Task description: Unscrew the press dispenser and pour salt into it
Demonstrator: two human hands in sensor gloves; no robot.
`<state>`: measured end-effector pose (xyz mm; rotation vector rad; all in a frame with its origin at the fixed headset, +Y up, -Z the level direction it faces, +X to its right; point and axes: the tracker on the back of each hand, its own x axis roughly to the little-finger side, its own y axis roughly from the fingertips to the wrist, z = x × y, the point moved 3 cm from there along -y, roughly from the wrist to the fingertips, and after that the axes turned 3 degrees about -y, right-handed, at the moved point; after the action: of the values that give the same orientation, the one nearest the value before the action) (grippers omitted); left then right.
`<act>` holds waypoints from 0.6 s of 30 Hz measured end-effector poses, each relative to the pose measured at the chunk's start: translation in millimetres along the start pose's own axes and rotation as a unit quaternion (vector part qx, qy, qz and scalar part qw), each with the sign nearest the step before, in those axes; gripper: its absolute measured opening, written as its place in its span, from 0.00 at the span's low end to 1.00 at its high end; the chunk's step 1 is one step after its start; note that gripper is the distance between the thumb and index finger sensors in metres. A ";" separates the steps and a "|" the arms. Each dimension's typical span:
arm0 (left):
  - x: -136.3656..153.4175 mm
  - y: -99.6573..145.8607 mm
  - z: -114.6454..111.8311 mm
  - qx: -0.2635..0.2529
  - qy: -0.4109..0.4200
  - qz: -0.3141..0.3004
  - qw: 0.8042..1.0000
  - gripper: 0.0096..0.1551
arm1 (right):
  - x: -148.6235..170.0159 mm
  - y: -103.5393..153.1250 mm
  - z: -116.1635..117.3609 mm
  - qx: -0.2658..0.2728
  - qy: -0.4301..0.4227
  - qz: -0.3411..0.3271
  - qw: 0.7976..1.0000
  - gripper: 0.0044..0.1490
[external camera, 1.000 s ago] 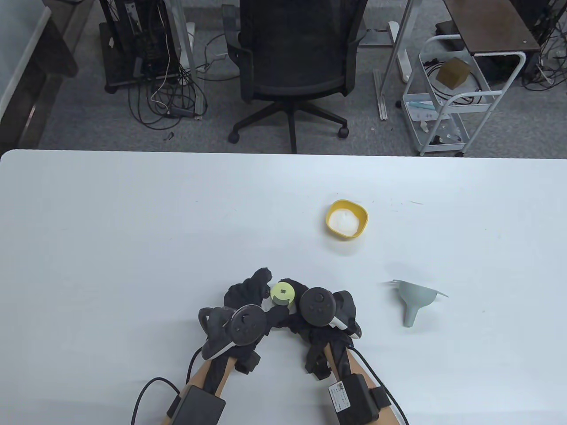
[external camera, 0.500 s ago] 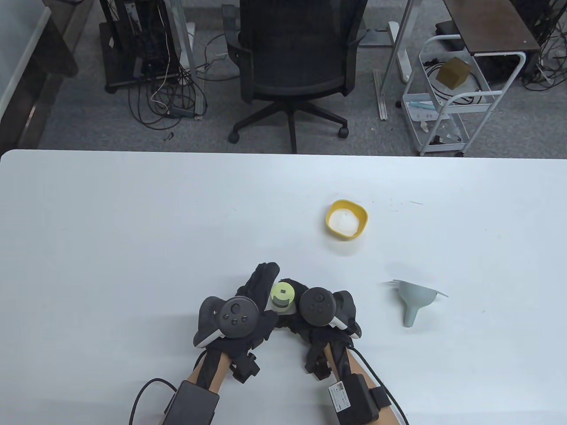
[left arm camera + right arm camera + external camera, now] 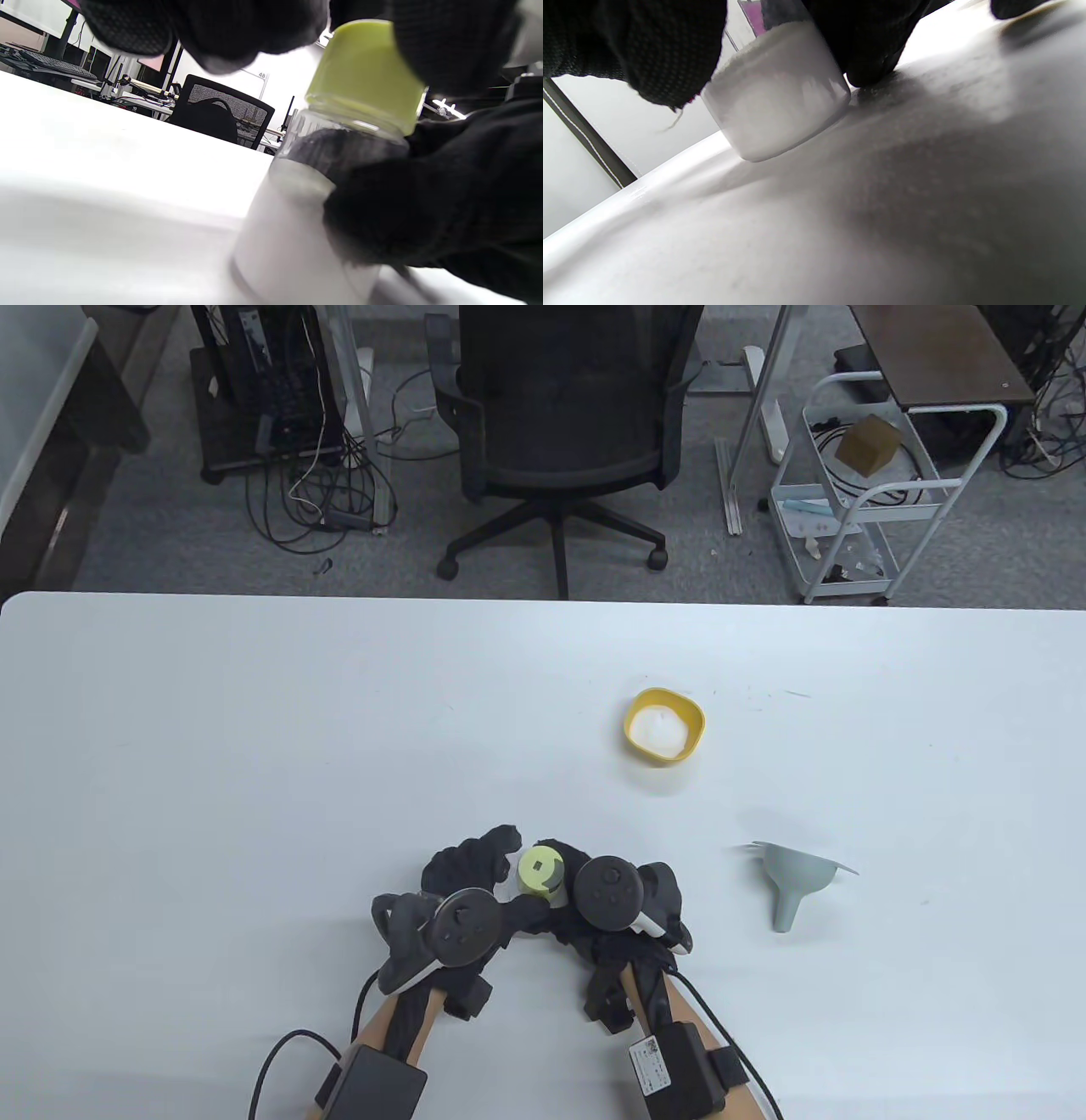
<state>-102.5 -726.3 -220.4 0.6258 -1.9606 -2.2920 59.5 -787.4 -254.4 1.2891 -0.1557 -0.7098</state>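
Note:
The press dispenser stands near the table's front edge, a clear jar part full of white salt under a lime-green cap. My left hand curls over the cap, with fingers on its far side and the thumb on the near side. My right hand grips the jar body from the right, and in the left wrist view its fingers wrap the jar below the cap. The jar's base rests on the table. A yellow bowl of salt sits further back to the right.
A grey funnel lies on its side to the right of my hands. The white table reaches far to the left and back. An office chair and a white cart stand beyond the far edge.
My left hand opened and swung its fingers forward half a second ago, then curled back onto the cap with the wrist rolled over. The mark on the cap has turned. The right hand stays still.

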 end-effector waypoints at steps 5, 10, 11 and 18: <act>-2.4 -2.3 -6.4 0.052 0.064 -0.032 0.996 0.74 | 0.1 0.0 0.1 0.000 0.000 0.000 1.000 0.58; -9.1 -5.3 -19.8 0.118 0.141 -0.082 0.979 0.72 | 0.1 -0.1 0.1 0.000 0.000 0.000 1.000 0.59; -10.3 -5.4 -21.3 0.124 0.142 -0.087 0.978 0.70 | 0.1 -0.1 0.1 0.000 0.000 0.000 1.000 0.59; -9.5 -4.4 -13.5 0.080 0.086 -0.064 0.991 0.51 | -0.1 0.0 0.3 -0.002 0.001 0.000 1.000 0.59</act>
<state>-88.3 -735.2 -223.6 0.9553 -2.0911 -2.0794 59.2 -787.5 -254.3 1.2862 -0.1533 -0.7076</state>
